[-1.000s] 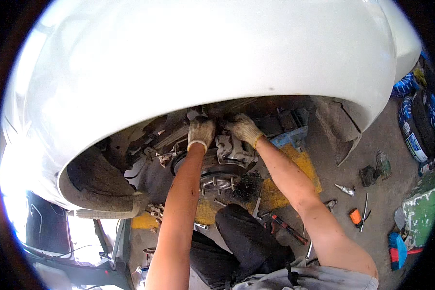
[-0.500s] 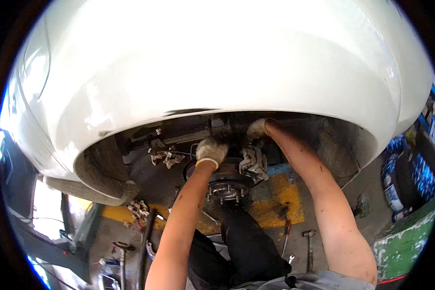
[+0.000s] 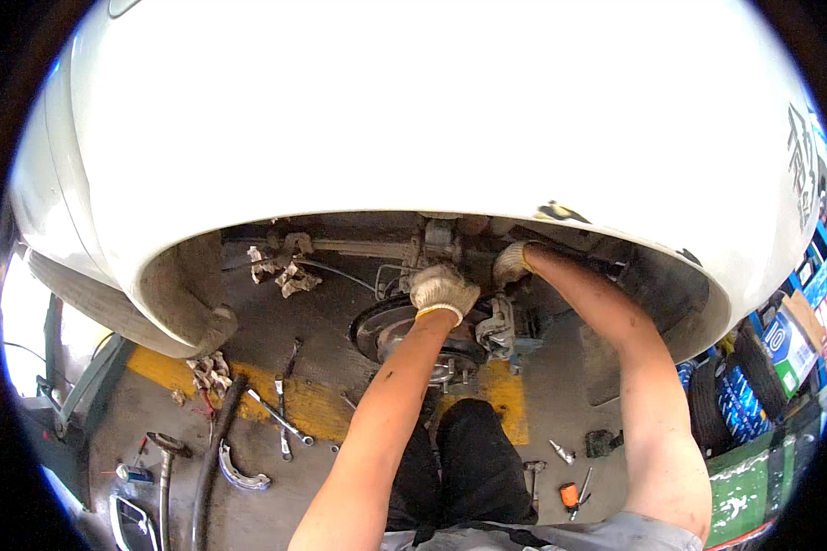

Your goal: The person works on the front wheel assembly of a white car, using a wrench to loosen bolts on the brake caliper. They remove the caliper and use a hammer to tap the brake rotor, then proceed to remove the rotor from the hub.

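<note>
Wheel arch leaves room, probably why left hand reaches over the brake disc and right hand past the caliper; can't tell if either's gripping.

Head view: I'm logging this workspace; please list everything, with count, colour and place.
Car: 1, white, top
Brake disc: 1, grey, under wheel arch
Brake caliper: 1, grey, disc's right
Crumpled scraps: several, whitish, left
Wrenches: at least 2, silver, floor left
Curved metal piece: 1, silver, floor left
Pipe: 1, dark, floor left
Hammer: 1, grey, lower right
Small object: 1, orange, lower right
Large panel: 1, green, lower right
Tyres: at least 2, black, far right
Floor stripe: 1, yellow, middle
Legs: 2, black, bottom
Left hand: 1, whitish glove, over disc
Right hand: 1, whitish glove, under arch
</note>
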Available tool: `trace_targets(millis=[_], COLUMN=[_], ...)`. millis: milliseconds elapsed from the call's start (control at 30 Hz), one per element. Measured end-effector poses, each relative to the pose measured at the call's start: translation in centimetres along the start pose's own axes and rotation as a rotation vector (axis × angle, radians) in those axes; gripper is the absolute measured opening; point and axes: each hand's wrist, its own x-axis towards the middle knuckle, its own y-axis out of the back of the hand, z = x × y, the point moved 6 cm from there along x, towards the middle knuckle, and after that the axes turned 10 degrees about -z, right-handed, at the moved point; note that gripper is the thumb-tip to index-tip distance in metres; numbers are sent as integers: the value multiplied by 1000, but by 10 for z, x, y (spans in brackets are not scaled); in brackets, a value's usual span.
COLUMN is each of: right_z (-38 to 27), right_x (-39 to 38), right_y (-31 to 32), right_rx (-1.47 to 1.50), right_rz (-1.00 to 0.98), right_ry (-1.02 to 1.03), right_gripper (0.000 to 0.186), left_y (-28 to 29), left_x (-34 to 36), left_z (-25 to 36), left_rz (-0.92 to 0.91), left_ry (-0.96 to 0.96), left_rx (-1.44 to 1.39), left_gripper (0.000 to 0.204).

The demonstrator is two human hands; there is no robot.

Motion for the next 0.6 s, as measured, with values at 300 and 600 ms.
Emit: trace_targets(millis=[300,600], right_z=[-12,2], right_x=[-9,-143], right_y=[-2,-31], right_rx=[34,192], right_rz=[117,425], right_ry=[26,-10], right_gripper=[34,34], left_y=[-5,-11], left_x=[14,16], left_z=[3,-2], left_rz=[47,70], left_ry=[25,-23], left_rx=[86,86], left_gripper=[49,55])
